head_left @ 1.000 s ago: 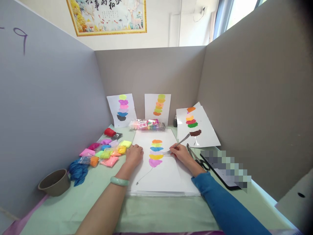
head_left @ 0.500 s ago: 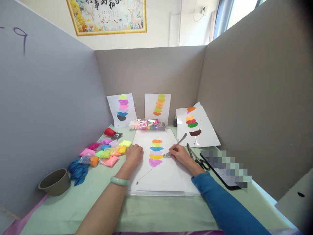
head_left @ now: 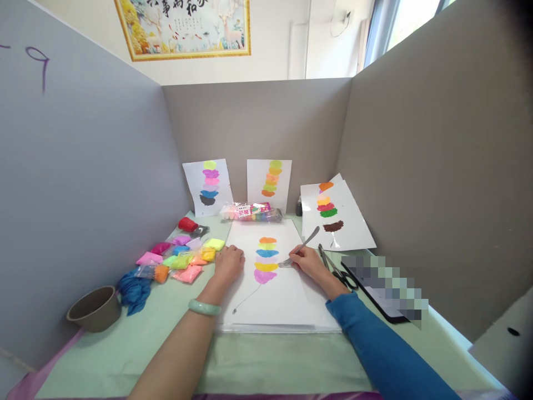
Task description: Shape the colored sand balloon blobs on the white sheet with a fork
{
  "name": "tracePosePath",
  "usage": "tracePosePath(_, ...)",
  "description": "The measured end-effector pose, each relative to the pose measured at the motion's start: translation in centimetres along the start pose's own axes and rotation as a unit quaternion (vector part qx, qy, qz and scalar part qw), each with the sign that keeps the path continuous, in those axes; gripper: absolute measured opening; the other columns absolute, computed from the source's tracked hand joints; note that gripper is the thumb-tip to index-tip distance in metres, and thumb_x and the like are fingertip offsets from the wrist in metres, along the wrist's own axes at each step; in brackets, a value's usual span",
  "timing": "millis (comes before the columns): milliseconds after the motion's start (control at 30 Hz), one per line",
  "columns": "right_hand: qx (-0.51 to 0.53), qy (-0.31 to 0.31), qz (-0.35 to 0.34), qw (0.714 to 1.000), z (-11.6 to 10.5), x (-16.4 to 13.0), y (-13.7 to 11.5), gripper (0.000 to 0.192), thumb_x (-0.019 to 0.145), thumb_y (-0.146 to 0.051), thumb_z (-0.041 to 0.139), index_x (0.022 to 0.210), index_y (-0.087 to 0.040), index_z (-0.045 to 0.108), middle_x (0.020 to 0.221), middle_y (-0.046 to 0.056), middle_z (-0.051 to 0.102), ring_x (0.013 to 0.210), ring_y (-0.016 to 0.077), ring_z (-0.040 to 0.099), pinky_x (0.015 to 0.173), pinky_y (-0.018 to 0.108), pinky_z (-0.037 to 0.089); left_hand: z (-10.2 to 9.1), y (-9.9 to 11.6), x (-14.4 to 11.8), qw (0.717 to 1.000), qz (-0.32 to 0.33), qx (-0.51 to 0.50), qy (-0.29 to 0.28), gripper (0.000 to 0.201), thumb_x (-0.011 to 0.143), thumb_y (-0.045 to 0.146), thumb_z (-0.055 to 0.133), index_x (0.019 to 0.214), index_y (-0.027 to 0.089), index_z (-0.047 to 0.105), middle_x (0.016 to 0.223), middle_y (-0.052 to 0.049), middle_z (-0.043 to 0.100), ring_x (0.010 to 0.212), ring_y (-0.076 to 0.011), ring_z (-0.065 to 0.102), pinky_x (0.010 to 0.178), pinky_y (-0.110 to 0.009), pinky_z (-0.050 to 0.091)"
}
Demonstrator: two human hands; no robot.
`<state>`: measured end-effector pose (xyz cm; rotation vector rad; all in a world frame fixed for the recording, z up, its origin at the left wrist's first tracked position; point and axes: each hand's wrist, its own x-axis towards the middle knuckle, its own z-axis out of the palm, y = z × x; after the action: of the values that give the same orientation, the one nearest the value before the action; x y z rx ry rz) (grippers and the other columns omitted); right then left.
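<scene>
My right hand [head_left: 307, 261] grips a metal fork [head_left: 303, 243], its tines at the right edge of a stack of coloured clay smears [head_left: 266, 259] on a white sheet of paper [head_left: 270, 300]. The smears run orange, green, blue, pale, yellow and magenta, with a thin drawn line below. My left hand [head_left: 229, 262], fingers curled, rests on the sheet's left edge and holds nothing. A pale green bangle [head_left: 203, 307] sits on that wrist.
Small bags of coloured clay [head_left: 183, 255] lie at the left, with blue gloves [head_left: 133, 290] and a brown bowl [head_left: 95, 308]. Three finished sheets [head_left: 268, 183] lean on the grey partition. Scissors [head_left: 338, 269] and a dark tablet [head_left: 385, 289] lie to the right.
The fork's tines have shifted very slightly by the clay smears. Both hands stay where they were.
</scene>
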<state>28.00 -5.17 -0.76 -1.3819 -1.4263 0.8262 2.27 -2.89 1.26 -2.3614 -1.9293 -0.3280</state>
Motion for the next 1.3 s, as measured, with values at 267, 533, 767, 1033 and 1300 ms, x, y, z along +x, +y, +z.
tracePosePath(267, 0.159, 0.038, 0.065, 0.984, -0.3, -0.5, -1.3, 0.018, 0.065, -0.030, 0.062, 0.077, -0.017, 0.057, 0.055, 0.000, 0.060, 0.040, 0.0076, 0.039, 0.039, 0.021, 0.023, 0.2, 0.0, 0.0, 1.000, 0.003, -0.005, 0.006, 0.029, 0.090, 0.027, 0.045, 0.103, 0.022, 0.070, 0.114, -0.010, 0.063, 0.109, -0.0271, 0.052, 0.086, -0.039, 0.041)
tracePosePath(533, 0.083, 0.052, -0.001, 0.995, 0.3, -0.3, -0.7, 0.025, 0.066, -0.038, 0.061, 0.077, -0.016, 0.060, 0.059, 0.003, 0.064, 0.043, 0.0094, 0.044, 0.042, 0.023, 0.030, -2.8, -0.2, 0.1, 0.995, -0.011, -0.094, 0.015, 0.030, 0.090, 0.023, 0.048, 0.113, 0.016, 0.067, 0.120, -0.010, 0.063, 0.111, -0.0241, 0.056, 0.094, -0.033, 0.041)
tracePosePath(767, -0.009, 0.050, -0.002, 0.999, 0.3, -0.3, 0.0, 0.031, 0.064, -0.044, 0.060, 0.077, -0.016, 0.063, 0.059, 0.005, 0.066, 0.048, 0.0143, 0.051, 0.048, 0.027, 0.035, -11.4, 0.6, -3.8, 0.971, 0.081, -0.096, 0.205, 0.027, 0.086, 0.025, 0.058, 0.112, 0.020, 0.065, 0.118, -0.008, 0.063, 0.111, -0.0243, 0.055, 0.097, -0.036, 0.042)
tracePosePath(1033, -0.069, 0.044, 0.007, 0.997, 0.3, 0.0, 0.2, 0.034, 0.064, -0.047, 0.058, 0.077, -0.016, 0.065, 0.060, 0.005, 0.068, 0.050, 0.0175, 0.054, 0.053, 0.030, 0.039, -8.8, -7.8, -13.6, 0.797, -0.231, 0.005, 0.559, 0.070, 0.078, 0.050, 0.065, 0.134, 0.013, 0.043, 0.137, -0.021, 0.039, 0.128, -0.0369, 0.035, 0.105, -0.053, 0.027)
tracePosePath(1300, -0.050, 0.052, 0.000, 0.997, 0.5, 0.1, 0.7, 0.028, 0.065, -0.043, 0.060, 0.075, -0.018, 0.065, 0.058, 0.006, 0.067, 0.049, 0.0183, 0.055, 0.051, 0.030, 0.038, -3.7, -16.4, -17.5, 0.799, -0.464, -0.049, 0.381, 0.094, 0.070, 0.047, 0.073, 0.135, -0.004, 0.030, 0.123, -0.028, 0.052, 0.120, -0.0385, 0.047, 0.100, -0.046, 0.037)
